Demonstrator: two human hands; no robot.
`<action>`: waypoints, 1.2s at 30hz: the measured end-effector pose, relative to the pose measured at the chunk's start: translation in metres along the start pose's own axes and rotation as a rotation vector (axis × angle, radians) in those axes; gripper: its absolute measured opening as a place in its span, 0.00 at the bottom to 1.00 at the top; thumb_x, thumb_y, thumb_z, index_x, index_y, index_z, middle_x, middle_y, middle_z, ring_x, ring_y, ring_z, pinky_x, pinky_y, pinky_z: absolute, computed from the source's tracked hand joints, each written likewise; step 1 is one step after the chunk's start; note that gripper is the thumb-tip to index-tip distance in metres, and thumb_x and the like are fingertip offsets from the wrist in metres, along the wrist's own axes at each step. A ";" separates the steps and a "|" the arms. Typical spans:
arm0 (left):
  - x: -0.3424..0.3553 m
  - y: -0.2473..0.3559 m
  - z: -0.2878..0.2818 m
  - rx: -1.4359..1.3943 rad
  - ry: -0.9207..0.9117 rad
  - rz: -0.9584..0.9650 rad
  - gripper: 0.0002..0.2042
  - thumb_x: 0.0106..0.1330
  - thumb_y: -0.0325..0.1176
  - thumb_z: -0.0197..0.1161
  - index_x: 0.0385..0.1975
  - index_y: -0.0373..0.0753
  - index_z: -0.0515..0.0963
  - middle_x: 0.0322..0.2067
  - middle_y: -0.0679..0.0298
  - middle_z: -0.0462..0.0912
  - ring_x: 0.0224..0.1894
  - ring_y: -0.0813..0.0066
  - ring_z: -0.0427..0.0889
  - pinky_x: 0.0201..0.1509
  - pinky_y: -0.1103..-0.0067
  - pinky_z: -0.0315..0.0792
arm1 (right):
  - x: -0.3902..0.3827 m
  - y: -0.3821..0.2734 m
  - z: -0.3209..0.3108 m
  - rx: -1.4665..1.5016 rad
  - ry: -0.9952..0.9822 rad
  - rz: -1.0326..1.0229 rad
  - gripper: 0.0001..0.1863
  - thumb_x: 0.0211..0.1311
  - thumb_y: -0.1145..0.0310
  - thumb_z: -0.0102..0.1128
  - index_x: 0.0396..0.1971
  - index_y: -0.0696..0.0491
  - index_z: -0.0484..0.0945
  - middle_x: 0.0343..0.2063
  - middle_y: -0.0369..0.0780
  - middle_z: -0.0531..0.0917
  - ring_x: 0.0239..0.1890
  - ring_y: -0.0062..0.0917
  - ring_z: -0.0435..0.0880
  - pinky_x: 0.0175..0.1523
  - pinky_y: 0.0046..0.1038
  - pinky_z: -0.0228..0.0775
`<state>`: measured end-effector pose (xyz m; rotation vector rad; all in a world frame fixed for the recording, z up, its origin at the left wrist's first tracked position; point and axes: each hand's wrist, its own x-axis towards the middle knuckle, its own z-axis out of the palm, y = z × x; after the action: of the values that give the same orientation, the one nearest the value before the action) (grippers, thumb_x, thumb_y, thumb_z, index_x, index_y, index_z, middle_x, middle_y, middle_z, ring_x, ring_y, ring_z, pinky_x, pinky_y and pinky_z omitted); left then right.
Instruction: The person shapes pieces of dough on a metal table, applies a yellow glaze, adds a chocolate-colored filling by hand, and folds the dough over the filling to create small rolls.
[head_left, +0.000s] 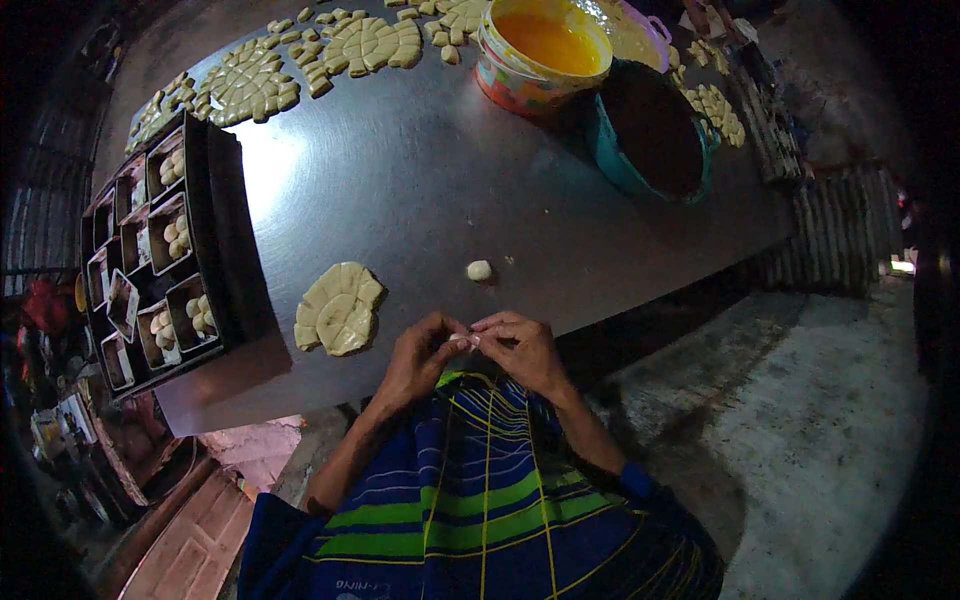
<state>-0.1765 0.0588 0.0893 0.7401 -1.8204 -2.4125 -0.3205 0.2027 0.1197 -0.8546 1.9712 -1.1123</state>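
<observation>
At the near edge of the metal table [400, 190], my left hand [425, 350] and my right hand [525, 350] meet in front of my body. Between their fingertips they pinch a small pale piece of dough [465, 342], mostly covered by the fingers. A single dough ball [480, 270] rests on the table just beyond my hands. To the left of my left hand lies a round, flat cluster of pressed-together dough pieces [340, 308] with a glossy surface.
A dark tray of compartments [228, 215], some holding dough balls, stands at the table's left. Toward the far right are a bucket of orange-yellow liquid [495, 75] and a teal tub [606, 150] with dark contents. More dough clusters [370, 45] line the far edge.
</observation>
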 end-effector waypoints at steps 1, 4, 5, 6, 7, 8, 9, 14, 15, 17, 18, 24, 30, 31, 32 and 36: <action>0.004 -0.002 0.004 -0.041 0.008 0.037 0.12 0.68 0.24 0.62 0.50 0.33 0.73 0.42 0.61 0.82 0.48 0.74 0.79 0.56 0.76 0.72 | 0.001 0.002 -0.002 0.003 0.003 -0.010 0.06 0.58 0.72 0.71 0.33 0.57 0.88 0.39 0.42 0.86 0.39 0.24 0.86 0.44 0.23 0.78; 0.013 -0.003 0.011 -0.145 -0.045 0.058 0.21 0.67 0.19 0.59 0.58 0.37 0.65 0.45 0.60 0.80 0.52 0.73 0.78 0.60 0.74 0.69 | 0.006 0.012 -0.008 0.029 0.016 -0.016 0.06 0.55 0.73 0.73 0.30 0.58 0.86 0.36 0.40 0.85 0.38 0.21 0.85 0.43 0.22 0.78; 0.014 0.001 0.012 -0.173 -0.071 0.051 0.24 0.66 0.17 0.57 0.61 0.39 0.62 0.46 0.60 0.79 0.53 0.73 0.77 0.62 0.74 0.69 | 0.008 0.018 -0.010 0.053 0.020 -0.004 0.07 0.54 0.73 0.74 0.30 0.58 0.85 0.35 0.39 0.84 0.38 0.20 0.84 0.43 0.23 0.78; 0.014 0.007 0.013 -0.169 -0.078 0.040 0.26 0.66 0.17 0.58 0.63 0.39 0.60 0.46 0.60 0.80 0.54 0.72 0.77 0.63 0.73 0.68 | 0.010 0.022 -0.011 0.077 0.024 0.008 0.09 0.53 0.73 0.75 0.31 0.59 0.84 0.34 0.39 0.84 0.38 0.20 0.84 0.43 0.23 0.78; 0.015 0.017 0.015 -0.168 -0.087 0.033 0.29 0.66 0.17 0.59 0.65 0.40 0.58 0.46 0.60 0.80 0.55 0.71 0.77 0.64 0.72 0.67 | 0.013 0.021 -0.014 0.152 0.010 0.056 0.11 0.53 0.74 0.76 0.33 0.59 0.82 0.33 0.39 0.83 0.38 0.19 0.84 0.44 0.23 0.78; 0.016 0.022 0.016 -0.168 -0.095 0.026 0.32 0.65 0.17 0.60 0.67 0.40 0.56 0.46 0.59 0.80 0.55 0.70 0.76 0.66 0.70 0.66 | 0.017 0.017 -0.017 0.226 -0.004 0.104 0.14 0.52 0.74 0.76 0.36 0.59 0.80 0.33 0.39 0.83 0.38 0.19 0.84 0.44 0.24 0.78; 0.019 0.022 0.016 -0.191 -0.108 0.031 0.34 0.64 0.16 0.60 0.68 0.41 0.55 0.47 0.59 0.80 0.56 0.69 0.76 0.66 0.70 0.65 | 0.020 0.017 -0.021 0.300 -0.019 0.152 0.16 0.51 0.75 0.77 0.38 0.59 0.79 0.32 0.39 0.82 0.39 0.19 0.83 0.45 0.24 0.79; 0.028 0.020 0.019 -0.365 -0.167 0.113 0.45 0.54 0.13 0.61 0.73 0.44 0.48 0.56 0.55 0.74 0.61 0.65 0.74 0.70 0.66 0.63 | 0.037 0.028 -0.023 0.277 -0.179 0.029 0.24 0.53 0.69 0.76 0.48 0.59 0.77 0.41 0.44 0.85 0.40 0.27 0.87 0.47 0.29 0.80; 0.028 0.018 0.018 -0.365 -0.142 0.159 0.46 0.54 0.14 0.62 0.73 0.45 0.47 0.57 0.55 0.74 0.62 0.64 0.73 0.70 0.65 0.62 | 0.040 0.033 -0.022 0.228 -0.209 -0.006 0.23 0.53 0.70 0.75 0.48 0.59 0.77 0.42 0.44 0.85 0.39 0.28 0.87 0.46 0.29 0.80; 0.032 0.016 0.021 -0.375 -0.125 0.256 0.47 0.53 0.15 0.64 0.74 0.45 0.46 0.59 0.54 0.73 0.64 0.62 0.72 0.71 0.64 0.61 | 0.044 0.037 -0.025 0.068 -0.244 -0.058 0.22 0.53 0.73 0.73 0.49 0.59 0.78 0.43 0.43 0.85 0.41 0.29 0.86 0.47 0.30 0.79; 0.025 0.016 0.017 -0.364 -0.033 0.240 0.45 0.54 0.18 0.66 0.72 0.43 0.51 0.61 0.55 0.71 0.65 0.62 0.70 0.72 0.63 0.60 | 0.046 0.037 -0.026 -0.033 -0.262 -0.081 0.22 0.54 0.75 0.71 0.50 0.59 0.79 0.41 0.41 0.85 0.43 0.28 0.86 0.49 0.29 0.78; -0.030 -0.034 -0.064 0.209 0.989 0.221 0.13 0.69 0.32 0.62 0.49 0.33 0.78 0.44 0.57 0.82 0.48 0.70 0.79 0.53 0.74 0.73 | 0.058 0.067 -0.017 -0.602 0.074 -0.561 0.18 0.53 0.74 0.69 0.46 0.56 0.82 0.42 0.41 0.83 0.44 0.34 0.83 0.46 0.32 0.77; -0.084 -0.069 -0.135 0.640 1.248 0.007 0.15 0.65 0.38 0.66 0.44 0.33 0.78 0.40 0.57 0.78 0.42 0.68 0.80 0.47 0.73 0.75 | 0.063 0.101 0.001 -0.651 0.264 -0.642 0.20 0.52 0.74 0.72 0.48 0.54 0.83 0.44 0.40 0.81 0.45 0.34 0.81 0.47 0.32 0.77; -0.083 -0.064 -0.136 0.695 1.225 -0.025 0.16 0.65 0.39 0.67 0.44 0.34 0.79 0.39 0.56 0.79 0.41 0.68 0.79 0.46 0.73 0.74 | 0.057 0.089 -0.001 -0.600 0.259 -0.606 0.21 0.52 0.73 0.72 0.49 0.54 0.82 0.45 0.41 0.81 0.45 0.34 0.81 0.47 0.32 0.77; -0.080 -0.061 -0.136 0.657 1.221 -0.019 0.14 0.64 0.37 0.67 0.43 0.34 0.79 0.38 0.57 0.78 0.41 0.67 0.80 0.45 0.73 0.75 | 0.052 0.079 0.000 -0.603 0.267 -0.573 0.22 0.51 0.74 0.73 0.49 0.54 0.82 0.45 0.41 0.80 0.45 0.34 0.81 0.47 0.33 0.77; -0.068 -0.059 -0.135 0.682 1.177 -0.001 0.11 0.62 0.32 0.69 0.38 0.34 0.78 0.34 0.59 0.77 0.37 0.68 0.81 0.40 0.73 0.76 | 0.046 0.055 0.002 -0.578 0.309 -0.462 0.24 0.51 0.73 0.74 0.51 0.53 0.81 0.44 0.42 0.79 0.45 0.36 0.81 0.48 0.35 0.77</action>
<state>-0.0487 -0.0235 0.0316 1.6620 -1.8766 -0.7842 -0.3542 0.1869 0.0578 -1.5820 2.4848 -0.9637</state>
